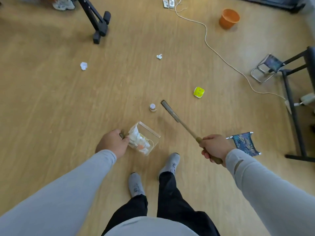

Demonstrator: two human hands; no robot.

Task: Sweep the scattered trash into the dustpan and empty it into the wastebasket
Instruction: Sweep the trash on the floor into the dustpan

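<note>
Left hand (pixel 113 143) grips clear dustpan (pixel 144 138) by handle; right hand (pixel 215 147) holds brush (pixel 177 119). Small bottle (pixel 152 107) just beyond dustpan: light, rolls easily.

clear plastic dustpan (pixel 150 135), wooden broom (pixel 184 125)

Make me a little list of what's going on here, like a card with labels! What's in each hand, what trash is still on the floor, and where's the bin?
left hand: grips the handle of the clear dustpan
dustpan contents: white wrappers and some orange bits
right hand: grips the wooden handle of the brush
brush head: beside the small bottle
trash on floor: small bottle, yellow carton, two crumpled papers
wastebasket: orange, far across the floor, beyond the white cable
</note>
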